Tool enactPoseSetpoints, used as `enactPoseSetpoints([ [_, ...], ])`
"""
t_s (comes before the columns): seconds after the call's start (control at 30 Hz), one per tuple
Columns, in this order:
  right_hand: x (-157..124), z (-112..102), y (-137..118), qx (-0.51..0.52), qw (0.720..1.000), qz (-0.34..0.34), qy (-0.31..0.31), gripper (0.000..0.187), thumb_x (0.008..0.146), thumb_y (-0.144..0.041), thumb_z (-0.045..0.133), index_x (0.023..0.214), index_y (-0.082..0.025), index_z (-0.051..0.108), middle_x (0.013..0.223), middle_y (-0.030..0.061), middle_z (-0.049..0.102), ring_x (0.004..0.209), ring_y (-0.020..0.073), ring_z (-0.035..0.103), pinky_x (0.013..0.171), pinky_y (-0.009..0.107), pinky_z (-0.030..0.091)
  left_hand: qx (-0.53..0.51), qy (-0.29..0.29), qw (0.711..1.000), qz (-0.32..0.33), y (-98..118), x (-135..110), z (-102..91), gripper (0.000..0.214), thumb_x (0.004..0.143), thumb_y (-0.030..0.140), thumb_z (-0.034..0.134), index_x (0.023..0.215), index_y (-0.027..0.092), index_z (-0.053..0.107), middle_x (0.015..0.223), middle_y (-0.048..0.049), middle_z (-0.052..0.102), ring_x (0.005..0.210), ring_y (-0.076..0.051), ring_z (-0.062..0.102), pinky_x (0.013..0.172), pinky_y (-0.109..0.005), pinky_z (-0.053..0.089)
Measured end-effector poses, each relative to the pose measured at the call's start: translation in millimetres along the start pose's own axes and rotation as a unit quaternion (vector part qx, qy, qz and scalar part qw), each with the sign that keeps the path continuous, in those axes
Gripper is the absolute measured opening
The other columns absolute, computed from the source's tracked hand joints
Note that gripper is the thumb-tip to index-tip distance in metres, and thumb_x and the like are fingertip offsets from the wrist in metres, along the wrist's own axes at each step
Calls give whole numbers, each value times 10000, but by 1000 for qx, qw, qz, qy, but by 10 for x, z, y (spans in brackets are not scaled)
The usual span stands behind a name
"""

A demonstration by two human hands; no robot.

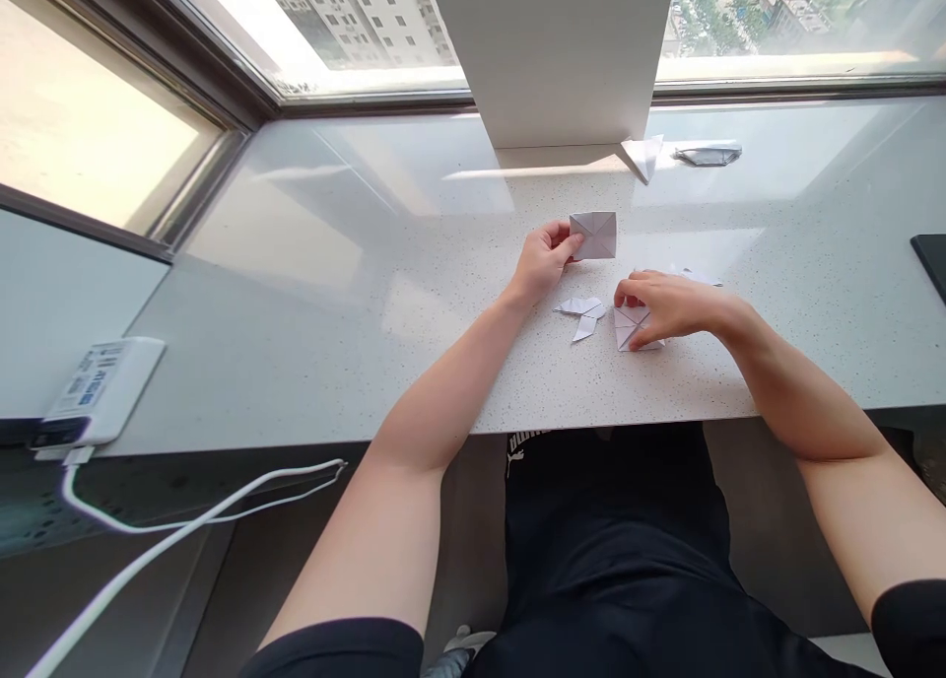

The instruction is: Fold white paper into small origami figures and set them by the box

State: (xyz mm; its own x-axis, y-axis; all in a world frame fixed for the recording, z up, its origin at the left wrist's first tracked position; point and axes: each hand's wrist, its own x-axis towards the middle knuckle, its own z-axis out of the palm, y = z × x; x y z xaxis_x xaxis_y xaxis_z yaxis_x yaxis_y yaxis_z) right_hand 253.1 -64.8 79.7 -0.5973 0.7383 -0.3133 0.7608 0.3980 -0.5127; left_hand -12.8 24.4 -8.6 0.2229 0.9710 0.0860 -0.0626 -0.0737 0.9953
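My left hand [545,260] pinches a white folded paper square [597,235] by its left edge, thumb in front, and holds it up above the counter. Crease lines cross its face. To the right, my right hand [669,305] is curled over a second creased paper square [628,327] on the counter, with fingers at its upper edge and the thumb low on it; the hand hides part of this sheet. Between the two hands lies a small folded paper piece [583,313] with pointed arms. More white paper [696,276] shows partly behind my right hand.
A white box-like block [562,67] stands at the window, with a folded paper triangle [644,156] at its foot and a shiny narrow object [708,156] beside it. A dark flat object [932,259] lies far right. A white device [103,392] with a cable [199,520] is at left.
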Motion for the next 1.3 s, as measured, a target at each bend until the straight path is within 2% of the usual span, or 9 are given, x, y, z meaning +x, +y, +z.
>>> enactPoseSetpoints([
  [0.23, -5, 11, -26, -1, 999, 47, -11, 662, 776, -534, 990, 1346, -291, 757, 1185, 107, 787, 1130, 399, 737, 903, 458, 536, 7, 8, 1000, -4, -1, 5, -3, 373, 972, 520, 1019, 1101, 213, 851, 1120, -99, 902, 1054, -277, 851, 930, -386, 678],
  [0.47, -17, -7, -20, 3, 1000, 3, 6, 511, 764, -495, 994, 1138, -287, 716, 1232, 111, 765, 1125, 378, 710, 907, 449, 524, 3, 2, 1000, 0, 15, -7, -9, 406, 933, 540, 1034, 1108, 216, 862, 1139, -98, 912, 1079, -271, 845, 928, -365, 680],
  [0.57, -23, 3, -6, 19, 1000, 19, 4, 592, 776, -501, 1006, 1250, -302, 713, 1186, 98, 777, 1081, 368, 710, 879, 438, 520, 0, -2, 1000, -2, 9, 0, -6, 399, 945, 538, 1024, 1108, 215, 856, 1128, -98, 910, 1076, -273, 848, 935, -372, 682],
  [0.7, -6, -30, 36, 51, 998, 9, 18, 557, 899, -571, 928, 1364, -312, 761, 1130, 84, 782, 1035, 340, 718, 855, 421, 514, 1, -3, 1000, -2, 0, 4, 5, 377, 957, 521, 1004, 1110, 208, 859, 1126, -99, 912, 1041, -266, 848, 914, -370, 680],
  [0.8, 1, -102, 108, 94, 995, -18, 26, 379, 996, -555, 837, 1280, -305, 832, 1048, 60, 773, 939, 283, 696, 820, 405, 505, 5, 6, 1000, -1, 4, 0, 20, 368, 945, 517, 1007, 1088, 210, 862, 1110, -97, 915, 1006, -258, 842, 875, -354, 673],
  [0.9, 2, -175, 212, 175, 984, -23, 27, 361, 1001, -602, 873, 1201, -301, 875, 950, 37, 768, 829, 240, 655, 748, 392, 492, 15, 11, 1000, 1, 18, -10, 38, 376, 941, 533, 1008, 1077, 214, 861, 1114, -100, 918, 1010, -265, 845, 866, -354, 677],
  [1.1, 150, -124, 431, 372, 911, -27, 179, 514, 922, -708, 994, 1185, -284, 872, 1070, 64, 869, 964, 269, 781, 864, 433, 626, 22, 6, 1000, 5, 35, -29, 68, 395, 956, 562, 1012, 1072, 217, 858, 1089, -107, 913, 1013, -274, 855, 887, -371, 680],
  [1.2, 301, -20, 508, 410, 872, -34, 266, 580, 858, -750, 1035, 1133, -277, 841, 1050, 52, 857, 992, 267, 797, 928, 456, 666, 19, -10, 1000, 10, 45, -45, 89, 416, 938, 589, 1034, 1053, 225, 868, 1065, -103, 916, 1019, -283, 861, 922, -389, 686],
  [1.3, 425, 79, 542, 414, 846, -34, 335, 607, 825, -764, 1049, 1073, -280, 782, 986, 34, 815, 949, 245, 765, 893, 429, 659, 10, -39, 999, 22, 71, -73, 120, 497, 896, 665, 1061, 1050, 226, 889, 1090, -110, 928, 1065, -298, 874, 975, -408, 694],
])
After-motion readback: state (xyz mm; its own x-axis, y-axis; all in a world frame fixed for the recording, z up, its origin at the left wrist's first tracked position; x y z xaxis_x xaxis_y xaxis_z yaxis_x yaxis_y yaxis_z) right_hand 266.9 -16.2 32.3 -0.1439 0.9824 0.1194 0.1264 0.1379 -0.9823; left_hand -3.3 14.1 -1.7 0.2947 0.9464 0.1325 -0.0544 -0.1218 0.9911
